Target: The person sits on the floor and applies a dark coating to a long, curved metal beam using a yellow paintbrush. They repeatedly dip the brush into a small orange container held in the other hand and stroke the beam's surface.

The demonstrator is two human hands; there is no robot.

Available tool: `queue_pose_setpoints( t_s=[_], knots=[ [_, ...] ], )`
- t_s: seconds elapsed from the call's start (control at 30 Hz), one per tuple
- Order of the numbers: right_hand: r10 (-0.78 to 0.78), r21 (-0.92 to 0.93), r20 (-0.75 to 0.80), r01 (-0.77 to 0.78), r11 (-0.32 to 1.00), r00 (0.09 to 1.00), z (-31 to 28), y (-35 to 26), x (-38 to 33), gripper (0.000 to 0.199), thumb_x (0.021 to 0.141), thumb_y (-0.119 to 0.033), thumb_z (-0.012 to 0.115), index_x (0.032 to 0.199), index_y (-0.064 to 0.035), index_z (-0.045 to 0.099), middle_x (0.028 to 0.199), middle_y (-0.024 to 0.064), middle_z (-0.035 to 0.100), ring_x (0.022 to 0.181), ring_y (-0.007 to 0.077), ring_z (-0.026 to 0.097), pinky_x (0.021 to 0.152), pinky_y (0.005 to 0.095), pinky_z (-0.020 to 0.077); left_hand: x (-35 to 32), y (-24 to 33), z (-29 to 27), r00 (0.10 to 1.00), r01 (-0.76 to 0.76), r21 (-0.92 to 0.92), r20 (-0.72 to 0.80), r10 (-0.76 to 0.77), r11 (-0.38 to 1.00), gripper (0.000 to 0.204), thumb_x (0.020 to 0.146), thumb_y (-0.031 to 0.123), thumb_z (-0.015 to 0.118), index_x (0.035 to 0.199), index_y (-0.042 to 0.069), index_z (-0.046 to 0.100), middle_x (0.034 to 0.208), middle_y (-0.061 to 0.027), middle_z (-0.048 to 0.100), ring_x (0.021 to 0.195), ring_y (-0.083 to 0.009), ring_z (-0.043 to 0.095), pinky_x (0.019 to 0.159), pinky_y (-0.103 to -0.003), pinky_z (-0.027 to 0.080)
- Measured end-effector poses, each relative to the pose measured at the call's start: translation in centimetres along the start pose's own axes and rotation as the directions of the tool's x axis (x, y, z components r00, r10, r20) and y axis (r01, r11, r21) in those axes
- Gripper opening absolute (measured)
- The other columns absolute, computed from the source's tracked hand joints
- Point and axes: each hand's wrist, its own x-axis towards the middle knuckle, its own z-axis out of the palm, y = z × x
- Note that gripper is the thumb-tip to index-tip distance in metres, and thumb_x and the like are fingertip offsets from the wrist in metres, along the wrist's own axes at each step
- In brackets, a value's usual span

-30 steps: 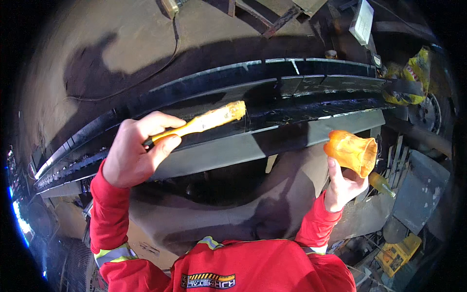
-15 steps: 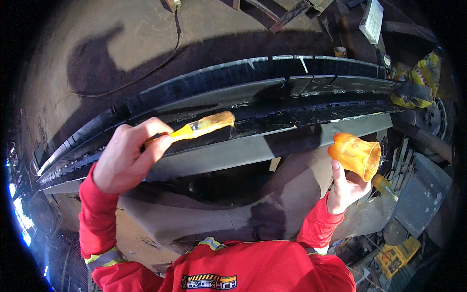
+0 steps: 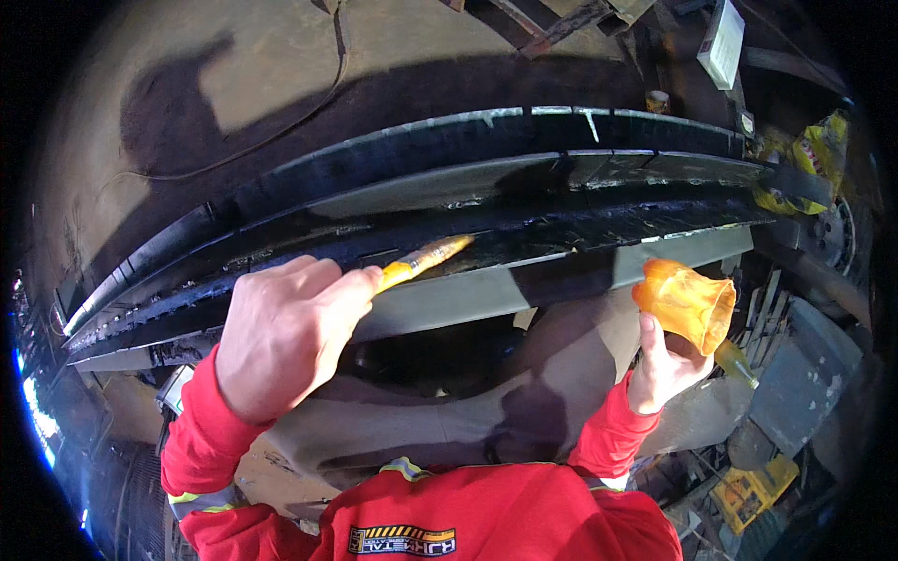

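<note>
My left hand [image 3: 285, 337] grips the brush [image 3: 426, 260], whose tip has dropped lower onto the black steel beam [image 3: 524, 224] near its front edge; my right hand [image 3: 666, 365] still holds the orange cup [image 3: 685, 304].

The brush [image 3: 423, 262] has a yellow-orange handle and pale tan bristles. The cup [image 3: 685, 305] is a see-through orange, brighter at the rim. The long steel beam [image 3: 524, 201] is glossy black along its wet upper bands, with a flat grey strip below and thin whitish streaks at the edges. The sleeves [image 3: 201, 449] and jacket are bright red, with a yellow and silver striped band on each arm and a yellow and black patch on the chest. The ground [image 3: 281, 65] behind is dusty brown, crossed by dark shadows. A yellow and black bag [image 3: 809, 154] lies at the far right, and a yellow tool [image 3: 748, 491] sits low at the right.
</note>
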Motion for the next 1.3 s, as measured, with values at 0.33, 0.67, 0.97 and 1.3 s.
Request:
queue_pose_setpoints(
  t_s=[0.33,0.67,0.97,1.3],
  knots=[
    [-0.015,0.012,-0.054,0.016,1.000,0.998,0.3,-0.6,-0.2,0.068,0.071,0.010,0.080,0.134,0.0053,0.054,0.122,0.0183,0.066,0.106,0.0281,0.068,0.096,0.0421,0.0556,0.4,0.0,0.7,1.000,-0.022,-0.092,-0.014,0.021,0.996,0.022,0.077,-0.002,0.076,0.098,0.001,0.071,0.070,-0.0118,0.058,0.059,-0.0289,0.057,0.053,-0.040,0.044],
    [0.108,0.014,-0.004,-0.108,0.994,0.994,-0.8,-0.4,-0.4,0.085,0.060,0.004,0.092,0.135,0.0003,0.052,0.129,0.0175,0.061,0.115,0.0277,0.064,0.098,0.0437,0.0541,3.1,1.1,2.5,0.983,-0.149,-0.201,-0.136,0.123,0.968,0.019,0.078,0.001,0.076,0.096,0.002,0.071,0.069,-0.0097,0.058,0.059,-0.0251,0.059,0.052,-0.037,0.045],
    [0.104,0.047,-0.019,-0.103,0.994,0.994,0.1,-1.2,-0.7,0.085,0.058,-0.002,0.095,0.132,0.0031,0.054,0.126,0.0154,0.064,0.113,0.0259,0.065,0.098,0.0409,0.0542,4.8,1.7,3.2,0.979,-0.184,-0.164,-0.123,0.165,0.969,0.019,0.077,0.001,0.075,0.096,0.002,0.071,0.069,-0.0100,0.057,0.058,-0.0255,0.056,0.054,-0.036,0.045],
    [0.096,0.007,-0.023,-0.096,0.995,0.995,-1.1,-0.6,-0.6,0.080,0.059,0.000,0.095,0.129,0.0048,0.056,0.120,0.0155,0.067,0.108,0.0257,0.067,0.096,0.0399,0.0545,6.5,0.9,1.1,0.949,-0.262,-0.091,-0.208,0.239,0.961,0.021,0.074,-0.001,0.076,0.094,0.003,0.072,0.069,-0.0078,0.056,0.059,-0.0222,0.053,0.052,-0.036,0.040]
  ],
)
